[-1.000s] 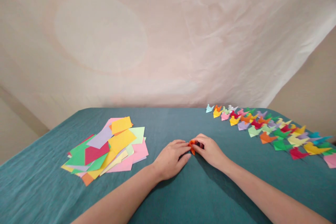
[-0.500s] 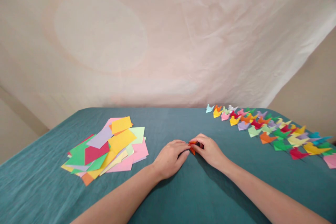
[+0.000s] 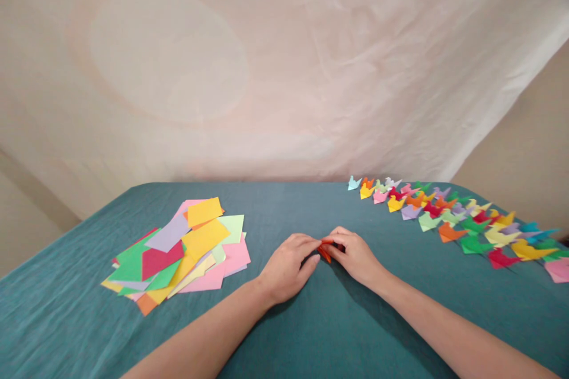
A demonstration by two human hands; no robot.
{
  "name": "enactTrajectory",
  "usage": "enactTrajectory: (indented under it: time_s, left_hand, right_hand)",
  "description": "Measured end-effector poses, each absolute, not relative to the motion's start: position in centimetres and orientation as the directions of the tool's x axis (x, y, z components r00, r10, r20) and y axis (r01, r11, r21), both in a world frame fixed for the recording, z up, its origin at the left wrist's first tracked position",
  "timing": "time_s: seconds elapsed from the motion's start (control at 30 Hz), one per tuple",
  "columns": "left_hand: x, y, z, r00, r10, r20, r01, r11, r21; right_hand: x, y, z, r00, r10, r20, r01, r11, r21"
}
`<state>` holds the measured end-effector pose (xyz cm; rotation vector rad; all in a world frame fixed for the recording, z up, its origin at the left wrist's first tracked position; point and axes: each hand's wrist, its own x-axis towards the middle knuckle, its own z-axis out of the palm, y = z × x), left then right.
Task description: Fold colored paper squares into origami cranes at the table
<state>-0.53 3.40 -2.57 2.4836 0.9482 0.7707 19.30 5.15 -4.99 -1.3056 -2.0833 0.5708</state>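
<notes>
we have both hands together near the middle of the worktop (image 3: 284,204), which is covered in teal cloth, with a small folded orange paper piece (image 3: 326,252) between them. our right hand (image 3: 336,246) pinches it between thumb and bent fingers, hiding part of its shape. our left hand (image 3: 319,250) lies palm down with its index fingertip at the paper's left edge and its thumb lower, a gap showing between the two; we cannot tell whether it grips the paper or only steadies it.

to our left we see a loose, overlapping heap of paper sheets (image 3: 204,239) in yellow, green, pink, lilac, red and orange. to our right, slanting rows of folded paper birds (image 3: 452,233) run from the far edge toward us, a light blue bird (image 3: 354,184) farthest off. behind the worktop hangs a pale, creased sheet of fabric (image 3: 284,71).
</notes>
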Motion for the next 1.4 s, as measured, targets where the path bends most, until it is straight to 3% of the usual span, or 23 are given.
enactTrajectory:
  time_s: [0.37, 1.4]
  left_hand:
    - [-0.5, 3.3, -2.4, 0.676, 0.669, 0.309, 0.528, -0.732, 0.430]
    - [-0.4, 3.1, -2.2, 0.706, 0.634, 0.314, 0.515, -0.765, 0.387]
  right_hand:
    - [19.5, 4.7, -5.2, -0.289, 0.915, 0.280, 0.649, 0.403, -0.646]
    - [19.9, 4.0, -5.0, -0.289, 0.898, 0.331, 0.615, 0.439, -0.655]
